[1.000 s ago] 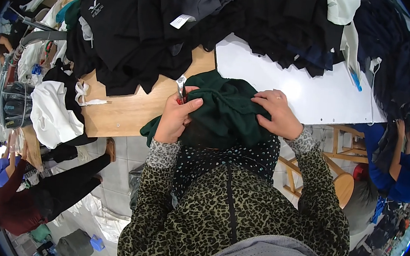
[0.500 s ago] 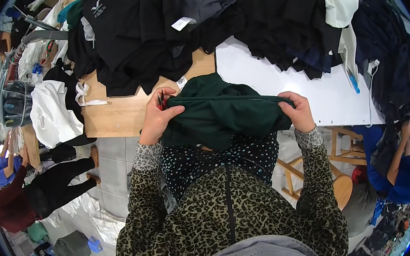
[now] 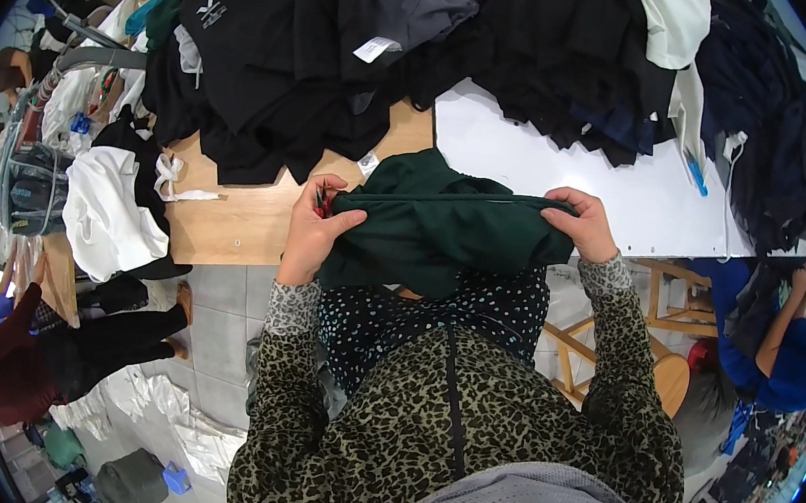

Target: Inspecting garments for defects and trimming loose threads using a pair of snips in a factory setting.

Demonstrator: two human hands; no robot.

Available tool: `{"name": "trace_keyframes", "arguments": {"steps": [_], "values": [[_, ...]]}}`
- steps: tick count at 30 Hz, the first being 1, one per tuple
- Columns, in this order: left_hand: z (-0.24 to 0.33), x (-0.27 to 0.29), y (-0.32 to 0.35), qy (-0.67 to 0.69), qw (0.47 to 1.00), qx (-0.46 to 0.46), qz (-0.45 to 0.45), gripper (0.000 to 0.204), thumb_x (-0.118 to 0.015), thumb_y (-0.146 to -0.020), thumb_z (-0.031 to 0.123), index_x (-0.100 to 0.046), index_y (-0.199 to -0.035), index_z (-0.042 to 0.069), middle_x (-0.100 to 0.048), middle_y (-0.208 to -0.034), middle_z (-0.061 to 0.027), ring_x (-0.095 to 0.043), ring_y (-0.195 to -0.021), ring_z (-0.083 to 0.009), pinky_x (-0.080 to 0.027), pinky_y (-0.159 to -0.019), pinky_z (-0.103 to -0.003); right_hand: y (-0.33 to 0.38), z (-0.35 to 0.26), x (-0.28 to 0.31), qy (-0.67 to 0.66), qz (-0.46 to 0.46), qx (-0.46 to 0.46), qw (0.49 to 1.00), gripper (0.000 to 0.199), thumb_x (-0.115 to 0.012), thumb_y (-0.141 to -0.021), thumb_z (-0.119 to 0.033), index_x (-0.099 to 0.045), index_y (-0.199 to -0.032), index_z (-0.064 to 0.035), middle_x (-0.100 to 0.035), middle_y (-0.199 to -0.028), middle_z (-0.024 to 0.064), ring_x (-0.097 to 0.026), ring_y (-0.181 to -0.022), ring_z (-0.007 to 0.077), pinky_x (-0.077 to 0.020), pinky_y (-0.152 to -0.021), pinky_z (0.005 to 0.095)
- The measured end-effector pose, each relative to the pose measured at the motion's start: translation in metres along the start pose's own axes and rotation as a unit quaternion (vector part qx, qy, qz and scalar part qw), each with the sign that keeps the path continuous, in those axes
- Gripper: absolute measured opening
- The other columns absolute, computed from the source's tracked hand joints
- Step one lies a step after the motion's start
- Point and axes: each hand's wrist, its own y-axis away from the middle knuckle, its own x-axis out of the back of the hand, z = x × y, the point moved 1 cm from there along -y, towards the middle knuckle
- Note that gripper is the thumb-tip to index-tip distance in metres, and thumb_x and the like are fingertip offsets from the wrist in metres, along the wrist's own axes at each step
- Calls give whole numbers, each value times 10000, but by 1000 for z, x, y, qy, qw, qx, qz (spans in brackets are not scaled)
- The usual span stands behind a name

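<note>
A dark green garment (image 3: 425, 229) is stretched between my two hands over the table's near edge, one seam or hem running straight across its top. My left hand (image 3: 318, 233) pinches its left end between thumb and fingers. A small red and black tool, perhaps thread snips, shows partly within that same hand; the fingers hide most of it. At the other end, my right hand (image 3: 583, 223) is closed on the garment, thumb below and fingers above. The lower part of the cloth hangs in front of my dotted apron.
Black garments (image 3: 295, 63) are heaped across the far table, with a grey one (image 3: 414, 7) on top. Dark navy clothes lie at right, near a white strip and a blue-tipped item (image 3: 697, 176). A white garment (image 3: 112, 211) hangs at left. Wooden stools (image 3: 670, 378) and co-workers flank me.
My hands hold the green garment in nearly the same place. The view has shifted slightly, and the co-worker in dark red at left has moved.
</note>
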Motion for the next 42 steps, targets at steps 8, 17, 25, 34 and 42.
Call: {"name": "trace_keyframes", "arguments": {"steps": [8,17,25,34,42], "values": [[18,-18,-9,-315,945,-78,-44,458,-733,-714,22,-537,-1127,5,-580,-1021,-62,-526,-765,-107,-443,-715,-215,-9,-31,-42,70,-112,54,990,270,-681,-793,-74,-626,-1045,4,-652,-920,36,-585,-832,90,-477,-763,222],[42,-82,15,-299,948,-29,-106,347,-706,-765,127,-585,-1056,-18,-641,-956,-176,-635,-767,-249,-465,-632,-291,-22,-56,-89,153,-119,157,968,336,-713,-766,-152,-612,-1059,-25,-663,-871,83,-623,-785,151,-485,-726,268],[40,-44,20,17,994,53,-92,124,-635,-856,73,-583,-943,1,-536,-778,64,-454,-691,-11,-371,-618,-163,-39,-23,-76,177,-193,93,960,521,-757,-746,-285,-567,-1156,-27,-613,-1013,107,-556,-979,189,-438,-858,296],[28,-15,12,125,991,42,-14,124,-667,-823,47,-575,-899,10,-588,-797,22,-519,-689,-38,-432,-644,-175,-49,-23,-61,49,-142,38,988,199,-545,-914,-171,-653,-898,-4,-620,-847,17,-540,-768,97,-441,-727,236],[30,-27,9,116,993,37,-9,133,-664,-830,48,-570,-914,5,-589,-815,15,-524,-697,-43,-445,-658,-181,-23,-75,-104,233,33,341,910,104,-672,-765,-26,-671,-868,-15,-602,-947,70,-565,-895,210,-452,-777,288]]}}
